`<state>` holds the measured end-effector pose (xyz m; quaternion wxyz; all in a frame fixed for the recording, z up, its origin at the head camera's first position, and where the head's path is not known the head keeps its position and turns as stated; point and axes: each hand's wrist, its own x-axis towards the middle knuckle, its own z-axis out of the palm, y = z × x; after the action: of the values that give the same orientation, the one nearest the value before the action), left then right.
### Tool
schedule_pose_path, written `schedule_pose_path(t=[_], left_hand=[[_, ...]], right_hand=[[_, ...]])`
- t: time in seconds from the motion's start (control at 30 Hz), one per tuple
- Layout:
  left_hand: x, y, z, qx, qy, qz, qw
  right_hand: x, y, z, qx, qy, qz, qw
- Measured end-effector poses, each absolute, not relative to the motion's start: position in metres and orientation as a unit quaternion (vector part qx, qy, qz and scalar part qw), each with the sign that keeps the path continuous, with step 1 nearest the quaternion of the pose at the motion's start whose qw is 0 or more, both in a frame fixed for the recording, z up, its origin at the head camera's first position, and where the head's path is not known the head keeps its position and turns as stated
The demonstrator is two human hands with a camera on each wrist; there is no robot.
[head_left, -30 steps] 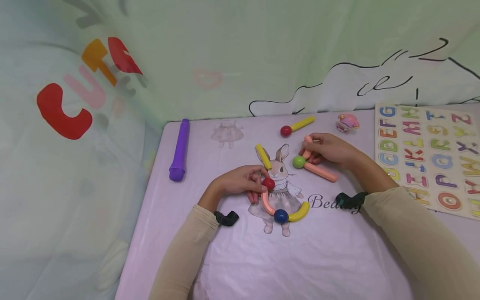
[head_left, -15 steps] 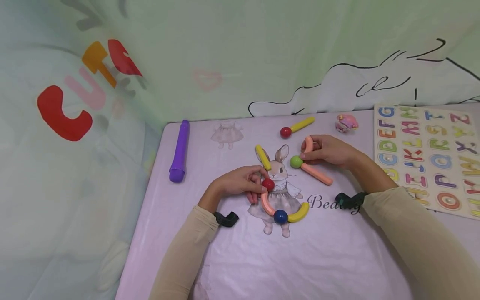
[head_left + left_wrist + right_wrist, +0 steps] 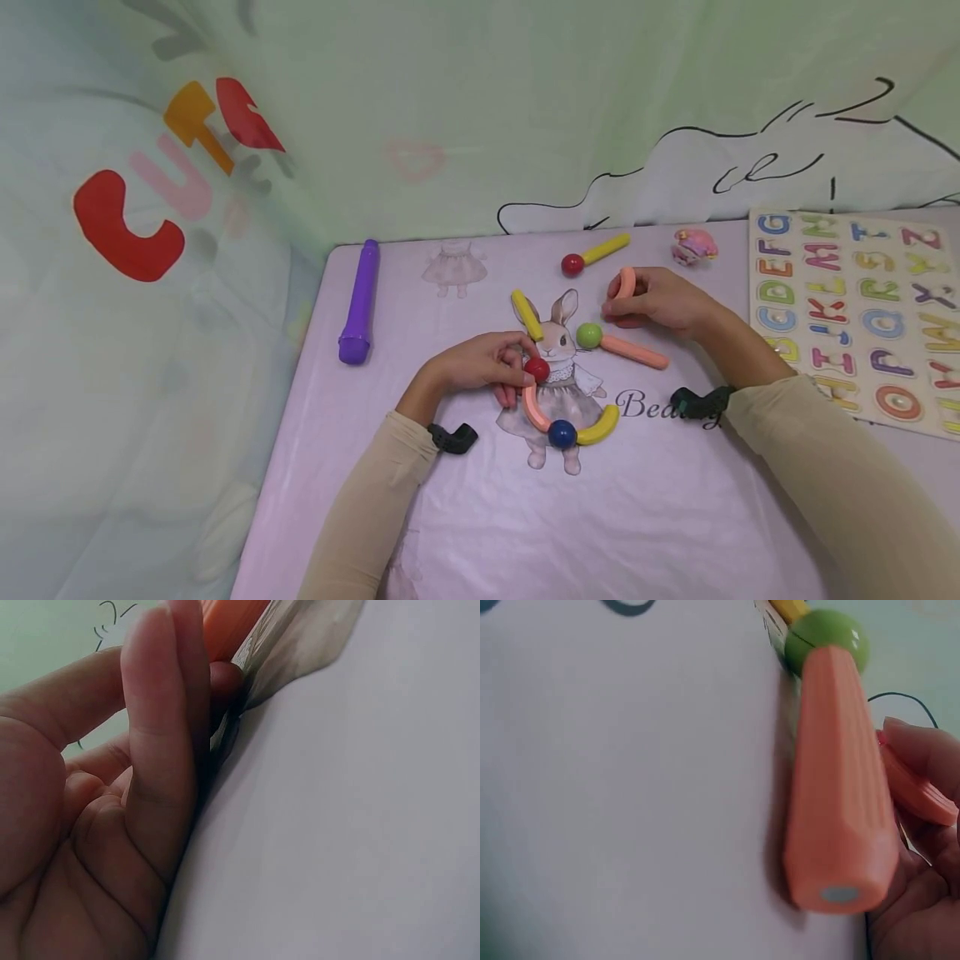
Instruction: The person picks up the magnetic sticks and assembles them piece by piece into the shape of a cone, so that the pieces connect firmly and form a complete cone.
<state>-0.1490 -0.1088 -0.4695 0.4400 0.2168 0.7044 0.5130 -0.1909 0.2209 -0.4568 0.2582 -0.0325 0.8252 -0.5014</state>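
Note:
My left hand [image 3: 480, 360] pinches a red ball [image 3: 537, 369] between thumb and fingers. From that ball a curved orange stick [image 3: 534, 408] leads to a blue ball [image 3: 562, 433], followed by a curved yellow stick [image 3: 598, 425]. My right hand [image 3: 660, 300] holds another curved orange stick [image 3: 627, 282], apart from the green ball [image 3: 588, 335]. The green ball joins a straight orange stick [image 3: 636, 352] lying on the table. In the right wrist view that straight stick [image 3: 840, 780] shows a grey disc in its end. The left wrist view hides the red ball behind fingers.
A yellow stick [image 3: 527, 314] lies just above my left hand. Farther back are a red ball with a yellow stick [image 3: 604, 247] and a small pink toy [image 3: 694, 247]. A purple tube-shaped object [image 3: 360, 302] lies left; an alphabet board [image 3: 798, 333] lies right.
My right hand has drawn its curved orange stick away from the green ball. The green ball and straight stick have shifted slightly left and now lie separate. My left hand has stayed still.

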Motion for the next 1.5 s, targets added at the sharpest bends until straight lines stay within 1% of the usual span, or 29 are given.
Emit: schedule_pose_path(t=[0.2,0.4,0.6,0.7,0.8,0.97,1.07,1.2,1.5], left_hand=[[-0.149,-0.11,-0.47,0.215,0.706,0.512,0.439],[-0.149,-0.11,-0.47,0.214,0.705,0.513,0.441],[-0.149,-0.108,-0.47,0.22,0.698,0.514,0.446],[-0.149,-0.108,-0.469,0.222,0.699,0.512,0.446],[-0.149,-0.108,-0.468,0.223,0.7,0.513,0.444],[-0.15,-0.109,-0.469,0.222,0.699,0.514,0.444],[-0.151,-0.11,-0.47,0.224,0.698,0.515,0.444],[-0.152,-0.109,-0.471,0.223,0.697,0.517,0.445],[-0.15,-0.109,-0.469,0.217,0.696,0.518,0.447]], right_hand=[[-0.189,0.223,-0.454,-0.018,0.782,-0.554,0.283],[-0.187,0.23,-0.45,-0.039,0.741,-0.591,0.317],[-0.176,0.232,-0.444,-0.064,0.751,-0.588,0.293],[-0.167,0.229,-0.436,-0.103,0.76,-0.571,0.293],[-0.157,0.224,-0.428,-0.163,0.73,-0.579,0.324],[-0.141,0.215,-0.42,-0.257,0.639,-0.597,0.411],[-0.135,0.212,-0.423,-0.292,0.606,-0.597,0.437],[-0.133,0.213,-0.432,-0.318,0.592,-0.605,0.427],[-0.132,0.212,-0.44,-0.287,0.691,-0.55,0.37]])
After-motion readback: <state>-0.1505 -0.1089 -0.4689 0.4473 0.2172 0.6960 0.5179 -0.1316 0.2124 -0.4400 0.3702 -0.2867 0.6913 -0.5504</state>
